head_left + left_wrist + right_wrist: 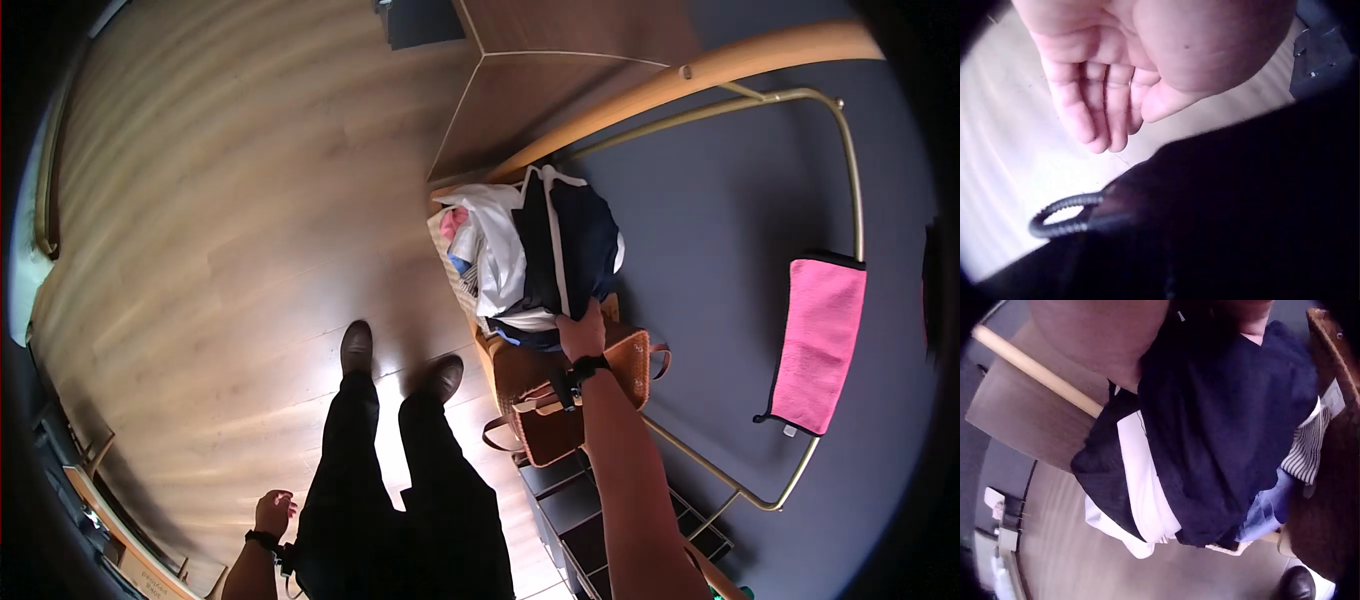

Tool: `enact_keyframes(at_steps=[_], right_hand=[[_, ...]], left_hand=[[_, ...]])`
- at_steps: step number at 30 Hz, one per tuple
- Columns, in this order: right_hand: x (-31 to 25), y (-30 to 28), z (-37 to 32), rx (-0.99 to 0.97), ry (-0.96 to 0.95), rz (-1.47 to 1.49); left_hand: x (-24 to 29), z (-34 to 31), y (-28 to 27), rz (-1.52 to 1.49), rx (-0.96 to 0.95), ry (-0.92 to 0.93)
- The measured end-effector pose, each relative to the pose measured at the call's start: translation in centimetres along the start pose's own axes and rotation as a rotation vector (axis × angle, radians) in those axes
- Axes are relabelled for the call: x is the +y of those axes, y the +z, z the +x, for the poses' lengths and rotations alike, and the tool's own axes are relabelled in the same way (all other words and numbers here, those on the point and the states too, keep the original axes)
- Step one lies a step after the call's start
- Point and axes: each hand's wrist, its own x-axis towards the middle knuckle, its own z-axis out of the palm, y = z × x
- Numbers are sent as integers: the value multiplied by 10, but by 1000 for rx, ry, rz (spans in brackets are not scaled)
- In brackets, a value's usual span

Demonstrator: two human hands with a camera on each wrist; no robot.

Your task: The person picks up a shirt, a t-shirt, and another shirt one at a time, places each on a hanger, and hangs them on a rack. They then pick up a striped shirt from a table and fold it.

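Observation:
A dark navy garment with a white stripe (pixel 585 235) lies on top of a heaped basket (pixel 448 262) in the head view. My right hand (pixel 583 330) grips the near edge of this cloth; in the right wrist view the navy fabric (pixel 1210 425) hangs from the fingers of the right hand (pixel 1107 337). White cloth (pixel 497 245) and a pink piece (pixel 454 222) lie beside it in the basket. My left hand (pixel 274 512) hangs low by the leg, holding nothing; its fingers (pixel 1107 112) are loosely curled in the left wrist view.
A brown woven bag (pixel 550 432) stands just nearer than the basket, under my right forearm. A pink towel (pixel 818 340) hangs on a brass rail at the right. A wooden pole (pixel 700 75) crosses behind. Shelving (pixel 590 540) stands below the bag.

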Motion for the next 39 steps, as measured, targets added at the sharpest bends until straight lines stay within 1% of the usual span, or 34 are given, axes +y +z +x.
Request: enact_keyframes(at_steps=[1, 2, 4, 5, 8, 9, 11, 12, 14, 15, 16, 17, 20, 22, 23, 24, 26, 27, 28, 30, 32, 34, 36, 37, 38, 39], right_hand=[[8, -6, 0, 17, -39, 128], [12, -13, 0, 24, -43, 132], [2, -40, -13, 59, -60, 151], [-6, -55, -21, 50, -82, 241], [-14, -75, -31, 3, -66, 295], [-11, -73, -32, 7, -62, 299], [0, -57, -28, 142, -144, 225], [7, -50, -26, 142, -142, 223], [20, -33, -19, 6, -93, 106], [25, -21, -15, -25, -53, 56], [36, -5, -11, -29, -54, 55], [49, 15, -6, 25, -65, 55], [36, 24, -15, -1, -25, 59], [-1, 18, -35, 96, -5, 132], [-2, 27, -32, 94, -87, 198], [-13, 31, -34, 89, -94, 196], [-40, 42, -35, 78, -29, 116], [-52, 49, -29, 33, 21, 86], [-62, 55, -21, 25, 12, 87], [-81, 70, -9, -87, 236, -131], [-80, 100, 13, -29, 312, -297], [-73, 106, 21, -1, 290, -338], [-53, 100, 29, 37, 229, -310], [-45, 89, 31, 76, 168, -259], [-40, 77, 32, 78, 167, -212], [-31, 65, 37, 40, 148, -213]], left_hand=[[4, 0, 1, 12, 0, 15], [9, 0, 2, 9, 1, 24], [15, -2, 2, -17, 19, 29], [16, -2, 1, -18, 19, 34], [18, 0, -2, 12, 22, 46], [19, 0, -3, 17, 21, 50], [17, -2, -3, 11, 14, 17], [14, -3, -1, 13, 11, 15], [6, -4, 0, -13, 14, -8], [3, -4, 1, -13, 13, -12], [-1, -6, 1, -27, 13, -17], [-5, -7, 2, -43, 15, -23], [-12, -17, 1, -58, 36, -29], [-14, -21, 1, -72, 45, -49], [-15, -23, 2, -84, 51, -64], [-19, -25, 3, -90, 54, -68], [-28, -25, 4, -87, 59, -75], [-26, -27, 6, -81, 62, -80], [-25, -29, 9, -88, 71, -84], [-23, -34, 13, -147, 86, -92], [-27, -40, 17, -190, 108, -118], [-33, -49, 17, -186, 125, -141], [-45, -56, 17, -210, 126, -173], [-49, -57, 17, -231, 122, -183], [-54, -58, 17, -246, 121, -175], [-57, -61, 17, -249, 117, -164]])
